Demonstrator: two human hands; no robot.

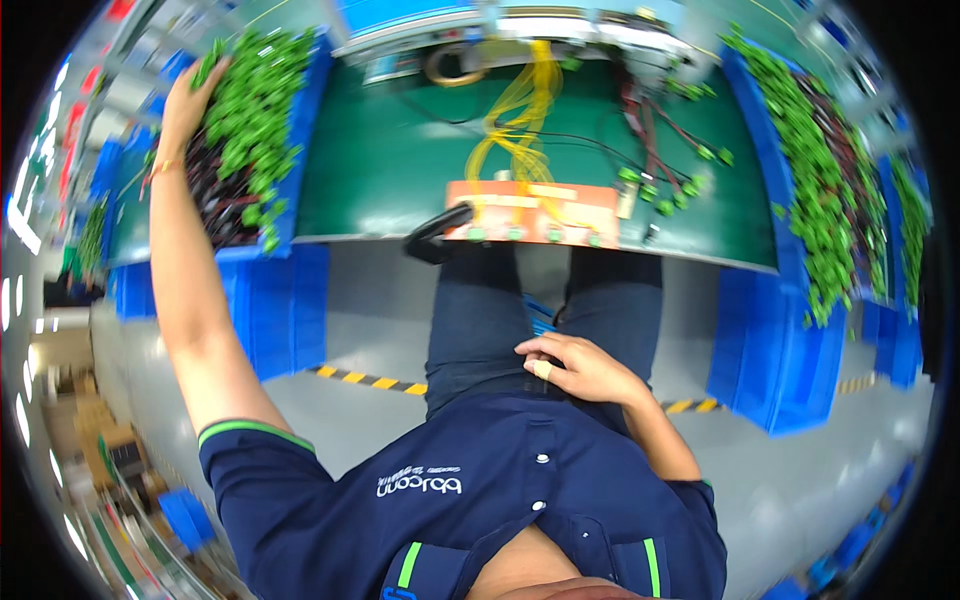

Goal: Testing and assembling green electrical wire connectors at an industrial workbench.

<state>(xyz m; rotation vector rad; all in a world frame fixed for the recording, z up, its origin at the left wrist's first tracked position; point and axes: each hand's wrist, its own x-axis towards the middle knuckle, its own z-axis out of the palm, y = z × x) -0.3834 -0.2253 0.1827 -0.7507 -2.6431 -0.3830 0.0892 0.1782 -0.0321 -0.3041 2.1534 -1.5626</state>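
Note:
My left arm stretches out to the far left. There my left hand point(188, 100) is over a blue bin heaped with green connectors point(262, 100) on dark cables. Its thumb and fingers close around a few green connector ends, slightly blurred. My right hand point(580, 368) rests on my lap, palm down, with loosely bent fingers and nothing in it; a pale band circles one finger. Before me, at the bench's near edge, lies an orange fixture board point(580, 207) with green connectors along its front. A black handle-like part point(437, 235) juts from its left end.
Yellow cables point(520, 125) run from equipment at the back to the board. Dark cables with green ends point(665, 190) lie right of it on the green bench point(385, 190). Another blue bin point(752, 120) of green connectors flanks the right side. Blue bins point(280, 310) stand below the bench.

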